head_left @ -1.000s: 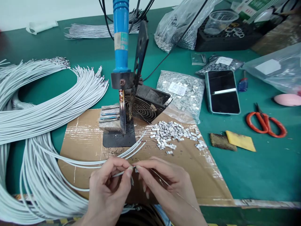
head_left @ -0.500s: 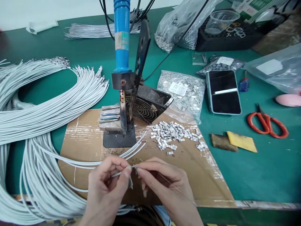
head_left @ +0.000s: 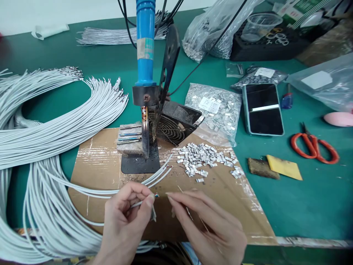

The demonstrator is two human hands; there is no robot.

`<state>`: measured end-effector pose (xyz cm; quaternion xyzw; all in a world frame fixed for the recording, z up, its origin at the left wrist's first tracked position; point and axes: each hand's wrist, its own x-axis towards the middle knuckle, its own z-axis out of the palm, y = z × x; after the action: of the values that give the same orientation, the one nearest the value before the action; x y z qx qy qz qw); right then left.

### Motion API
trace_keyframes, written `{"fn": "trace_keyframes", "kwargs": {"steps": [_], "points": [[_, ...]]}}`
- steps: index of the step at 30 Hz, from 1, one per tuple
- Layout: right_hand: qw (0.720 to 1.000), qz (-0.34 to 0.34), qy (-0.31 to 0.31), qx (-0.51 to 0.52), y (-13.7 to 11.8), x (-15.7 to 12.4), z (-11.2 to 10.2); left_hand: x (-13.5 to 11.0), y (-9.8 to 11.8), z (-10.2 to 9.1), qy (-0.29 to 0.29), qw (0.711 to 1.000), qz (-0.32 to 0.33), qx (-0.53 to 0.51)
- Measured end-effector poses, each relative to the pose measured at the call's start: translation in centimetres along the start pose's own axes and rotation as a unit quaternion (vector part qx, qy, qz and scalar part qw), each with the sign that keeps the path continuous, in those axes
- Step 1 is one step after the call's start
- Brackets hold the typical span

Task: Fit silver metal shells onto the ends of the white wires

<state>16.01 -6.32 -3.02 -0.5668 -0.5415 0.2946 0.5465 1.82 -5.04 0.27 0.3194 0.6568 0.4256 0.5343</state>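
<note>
My left hand (head_left: pixel 128 217) pinches a white cable (head_left: pixel 136 204) between thumb and forefinger. Small coloured wire ends (head_left: pixel 156 195) poke out past its fingertips. A pale scrap (head_left: pixel 153 214) hangs below the left thumb; its kind is unclear. My right hand (head_left: pixel 205 221) is a short gap to the right of those ends, thumb and forefinger nearly meeting. A thin solder wire (head_left: pixel 203 223) runs through its fingers, its tip rising above them. Just behind the hands, a few white cables (head_left: pixel 157 177) lie on the cardboard (head_left: pixel 220 206). The blue-handled soldering iron (head_left: pixel 145 66) points down in its stand.
Metal clips (head_left: pixel 200 158) lie piled on the cardboard, before a bag of clips (head_left: pixel 212 110). White cable bundles (head_left: pixel 55 136) fill the left. A small fan (head_left: pixel 171 125) stands behind the iron. Rightward are a phone (head_left: pixel 263 108), scissors (head_left: pixel 314 145) and a yellow sponge (head_left: pixel 285 167).
My right hand has drawn away to the right from the wire ends, taking the solder wire along and uncovering the coloured tips. My left hand stays nearly still with the cable.
</note>
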Motion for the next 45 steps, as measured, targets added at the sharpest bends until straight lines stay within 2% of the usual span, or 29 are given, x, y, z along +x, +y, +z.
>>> {"fn": "trace_keyframes", "kwargs": {"steps": [4,9,11,14,17,26,33,45], "points": [[0.988,0.133,-0.042,0.071,-0.1,0.4,-0.1,-0.1,0.0,0.1,0.003,1.000,0.005,0.005],[0.942,0.270,-0.098,0.173,-0.7,0.7,0.4,-0.2,0.0,0.0,0.000,1.000,0.013,0.020],[0.924,0.313,-0.100,0.193,-0.9,0.7,0.5,-0.2,0.0,-0.1,-0.008,0.999,0.016,0.029],[0.910,0.352,-0.071,0.208,-0.8,0.8,0.5,-0.2,-0.2,-0.4,-0.024,0.998,0.017,0.052],[0.921,0.315,-0.055,0.223,-0.6,1.0,0.4,-0.2,-0.3,-0.4,-0.038,0.998,0.025,0.053],[0.944,0.217,-0.093,0.229,0.7,1.0,0.2,-0.2,-0.2,-0.2,-0.031,0.997,0.037,0.055],[0.936,0.230,-0.132,0.231,0.8,0.8,0.1,-0.1,-0.4,-0.5,-0.031,0.997,0.026,0.063],[0.925,0.286,-0.081,0.238,-0.6,1.1,-0.1,-0.1,-0.7,-0.5,-0.032,0.995,0.036,0.086]]}}
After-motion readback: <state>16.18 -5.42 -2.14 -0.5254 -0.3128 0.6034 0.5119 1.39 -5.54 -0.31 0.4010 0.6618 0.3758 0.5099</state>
